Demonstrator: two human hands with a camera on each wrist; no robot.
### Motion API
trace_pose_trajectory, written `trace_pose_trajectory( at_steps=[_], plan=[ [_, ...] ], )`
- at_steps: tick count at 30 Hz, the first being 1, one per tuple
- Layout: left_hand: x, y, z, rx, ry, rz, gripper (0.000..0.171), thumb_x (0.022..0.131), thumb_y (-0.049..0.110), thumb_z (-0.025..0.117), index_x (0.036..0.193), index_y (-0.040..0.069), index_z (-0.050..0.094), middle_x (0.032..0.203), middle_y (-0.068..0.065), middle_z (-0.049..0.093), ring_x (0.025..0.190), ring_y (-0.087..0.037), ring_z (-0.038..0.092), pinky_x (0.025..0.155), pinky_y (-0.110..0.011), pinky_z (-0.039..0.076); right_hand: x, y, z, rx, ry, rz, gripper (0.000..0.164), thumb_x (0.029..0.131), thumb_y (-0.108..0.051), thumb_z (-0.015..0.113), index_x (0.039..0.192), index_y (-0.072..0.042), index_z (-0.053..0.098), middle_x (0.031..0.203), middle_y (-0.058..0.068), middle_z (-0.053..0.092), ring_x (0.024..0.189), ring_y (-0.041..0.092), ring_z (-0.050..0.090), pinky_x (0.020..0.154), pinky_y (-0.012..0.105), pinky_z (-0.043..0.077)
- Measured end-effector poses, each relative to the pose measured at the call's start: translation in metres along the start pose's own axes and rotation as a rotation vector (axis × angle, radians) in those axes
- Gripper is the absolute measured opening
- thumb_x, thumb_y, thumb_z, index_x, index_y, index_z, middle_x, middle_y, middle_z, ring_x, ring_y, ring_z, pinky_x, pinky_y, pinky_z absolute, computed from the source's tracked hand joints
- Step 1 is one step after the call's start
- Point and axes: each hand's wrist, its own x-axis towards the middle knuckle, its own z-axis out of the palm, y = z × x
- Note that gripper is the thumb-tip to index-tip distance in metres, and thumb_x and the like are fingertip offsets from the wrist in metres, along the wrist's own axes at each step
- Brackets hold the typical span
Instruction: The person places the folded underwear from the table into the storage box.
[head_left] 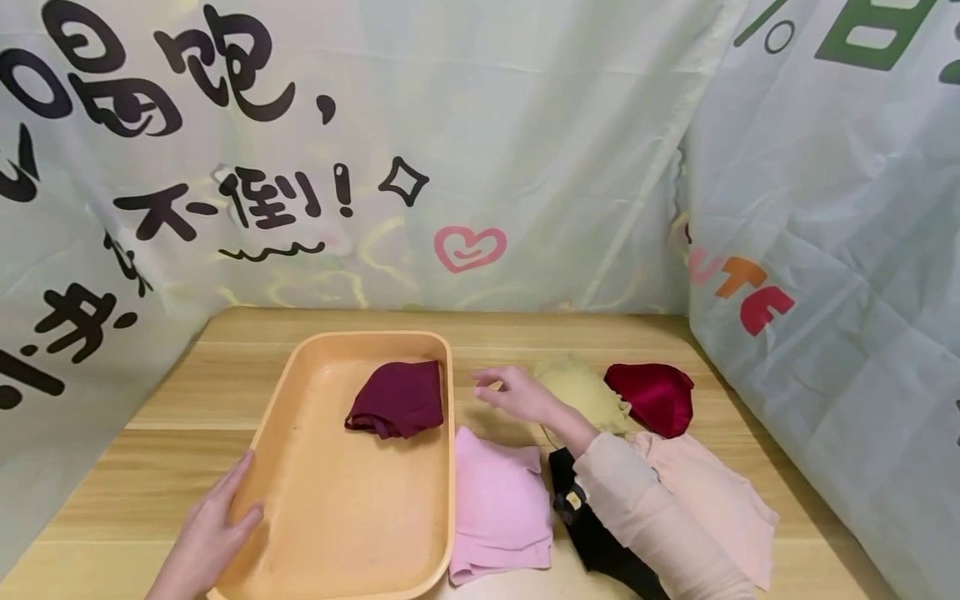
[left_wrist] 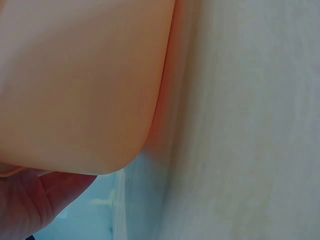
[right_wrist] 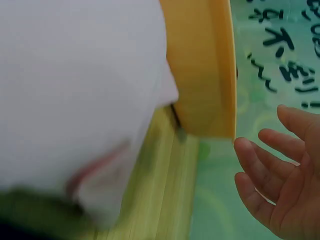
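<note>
My left hand [head_left: 213,527] holds the near left side of a light orange plastic tray [head_left: 447,492], thumb over the rim and fingers along the outer wall. In the left wrist view, part of that hand [left_wrist: 47,202] shows at the edge of the tray [left_wrist: 85,100]. A folded burgundy garment [head_left: 401,400], rounded like a bra cup, lies in the tray's far right part. My right hand [head_left: 521,395] is raised just right of the tray, holding nothing. Its fingers are apart and loosely bent, as the right wrist view shows of the hand [right_wrist: 282,175].
Right of the tray lie a folded pink garment [head_left: 501,508], a pale yellow one [head_left: 581,387], a shiny dark red one [head_left: 652,398], a black one [head_left: 600,546] and a pale peach one [head_left: 712,492]. My right forearm passes over some of them. Printed curtains [head_left: 540,167] surround the wooden table [head_left: 172,417].
</note>
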Motion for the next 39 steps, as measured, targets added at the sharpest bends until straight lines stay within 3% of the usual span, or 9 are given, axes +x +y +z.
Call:
trace_pose_trajectory(
  at_steps=[8,13,22,30,39],
  plan=[
    [0.000,-0.002,0.001,-0.019,0.010,0.007,0.075,0.081,0.006,0.062,0.142,-0.004,0.019,0.135,-0.038,0.028,0.114,-0.060,0.030,0.087,-0.070,0.029,-0.010,0.020,-0.021,0.021,0.017,0.106,0.041,0.093,-0.014,0.050,0.128,0.007,0.047,0.113,0.024,0.057,0.089,0.037,0.063,0.071,0.033,0.054],
    [-0.002,-0.003,0.002,-0.032,0.038,0.027,0.075,0.081,0.005,0.063,0.142,-0.004,0.020,0.134,-0.038,0.029,0.114,-0.060,0.031,0.091,-0.069,0.025,-0.015,0.032,-0.029,0.019,0.031,0.160,0.044,0.094,-0.016,0.049,0.131,0.007,0.042,0.116,0.025,0.055,0.087,0.036,0.062,0.071,0.037,0.054],
    [-0.002,-0.004,0.000,-0.044,-0.011,0.013,0.076,0.082,0.006,0.062,0.142,-0.005,0.016,0.135,-0.039,0.027,0.115,-0.060,0.029,0.086,-0.070,0.029,-0.024,0.048,-0.046,0.037,0.075,0.230,0.048,0.094,-0.019,0.048,0.133,0.008,0.039,0.118,0.028,0.053,0.086,0.035,0.063,0.078,0.042,0.052],
    [-0.001,-0.004,0.001,-0.055,-0.002,0.028,0.075,0.083,0.006,0.062,0.142,-0.005,0.017,0.135,-0.039,0.027,0.115,-0.060,0.029,0.087,-0.070,0.029,-0.034,0.057,-0.063,-0.087,0.139,0.273,0.047,0.095,-0.021,0.048,0.130,0.010,0.042,0.118,0.028,0.054,0.112,0.040,0.049,0.088,0.048,0.045],
    [-0.001,-0.003,0.000,-0.045,-0.008,0.020,0.075,0.083,0.006,0.062,0.141,-0.006,0.017,0.134,-0.039,0.027,0.114,-0.060,0.029,0.086,-0.069,0.031,-0.042,0.066,-0.069,-0.110,0.146,0.349,0.048,0.094,-0.019,0.048,0.130,0.012,0.040,0.121,0.033,0.050,0.113,0.044,0.047,0.090,0.050,0.044]
  ],
)
